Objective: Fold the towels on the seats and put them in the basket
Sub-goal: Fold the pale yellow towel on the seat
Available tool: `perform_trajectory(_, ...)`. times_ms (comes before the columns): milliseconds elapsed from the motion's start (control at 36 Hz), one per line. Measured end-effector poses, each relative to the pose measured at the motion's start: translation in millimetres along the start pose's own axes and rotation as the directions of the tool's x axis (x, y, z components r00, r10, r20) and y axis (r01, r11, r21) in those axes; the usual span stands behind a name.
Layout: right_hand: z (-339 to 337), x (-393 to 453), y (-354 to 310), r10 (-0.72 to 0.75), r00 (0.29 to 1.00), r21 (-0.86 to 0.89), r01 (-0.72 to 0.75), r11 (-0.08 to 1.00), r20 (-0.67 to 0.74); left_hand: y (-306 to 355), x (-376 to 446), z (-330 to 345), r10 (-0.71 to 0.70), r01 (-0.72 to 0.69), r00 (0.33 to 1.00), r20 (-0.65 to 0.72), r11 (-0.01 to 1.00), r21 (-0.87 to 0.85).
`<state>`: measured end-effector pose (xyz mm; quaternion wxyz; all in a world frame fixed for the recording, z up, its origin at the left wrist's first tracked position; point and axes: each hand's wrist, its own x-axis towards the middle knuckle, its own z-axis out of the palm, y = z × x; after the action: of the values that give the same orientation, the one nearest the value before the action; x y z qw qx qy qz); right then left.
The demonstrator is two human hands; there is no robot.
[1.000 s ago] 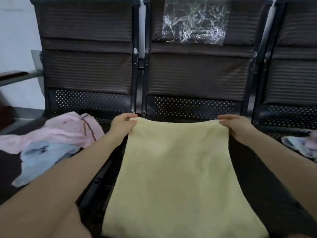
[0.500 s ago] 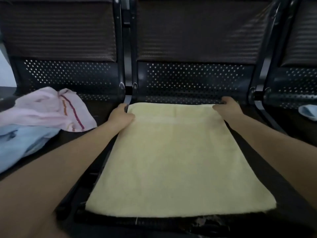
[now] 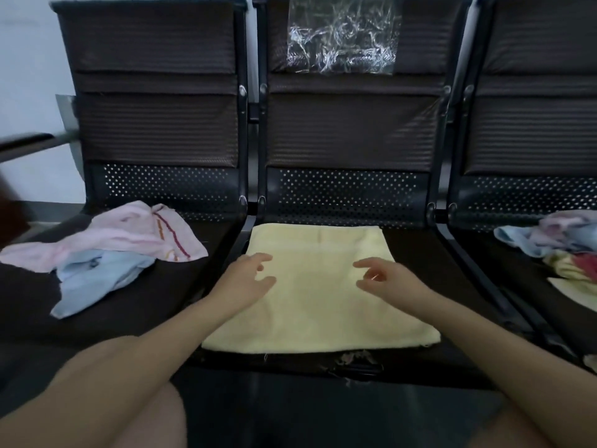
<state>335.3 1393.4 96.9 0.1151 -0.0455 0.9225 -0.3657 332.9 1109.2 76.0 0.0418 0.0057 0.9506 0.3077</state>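
A pale yellow towel [image 3: 318, 305] lies flat on the middle seat [image 3: 416, 250], spread from the backrest to the front edge. My left hand [image 3: 248, 278] hovers over the towel's left half with fingers spread and relaxed, holding nothing. Over the right half, my right hand [image 3: 384, 276] is likewise loose and empty. On the left seat [image 3: 29, 295] a pink striped towel [image 3: 122, 234] is crumpled on top of a light blue towel [image 3: 97, 276]. No basket is in view.
The right seat [image 3: 504, 276] carries a heap of crumpled towels [image 3: 562, 247] in blue, pink, yellow and red. A clear plastic sheet [image 3: 342, 37] is stuck to the middle backrest. Black metal frame bars separate the seats. My knees are at the bottom corners.
The yellow towel was lowered from the air onto the middle seat. Both hands let go of its far corners and drew back toward me, now loose above the towel.
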Motion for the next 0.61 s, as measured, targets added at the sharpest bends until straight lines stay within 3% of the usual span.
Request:
perform_trajectory(83, 3, -24, -9, -0.06, 0.973, 0.149, 0.027, 0.988, 0.221, 23, -28, 9, 0.161, -0.149, 0.978, 0.134, 0.985, -0.091)
perform_trajectory(222, 13, -39, 3, -0.106, 0.943, 0.066, 0.09, 0.994, 0.316, 26, -61, 36, 0.284, -0.28, 0.93, 0.232, 0.959, -0.049)
perform_trajectory(389, 23, -32, 5, -0.14, 0.945, 0.066, 0.126, 0.99, 0.295, 13, -63, 46, 0.397, -0.409, 0.874, 0.281, 0.912, -0.02)
perform_trajectory(611, 33, -33, 5, -0.24, 0.919, -0.167, 0.302, 0.938, 0.312, 5, -57, 46, 0.523, -0.548, 0.81, 0.265, 0.836, 0.025)
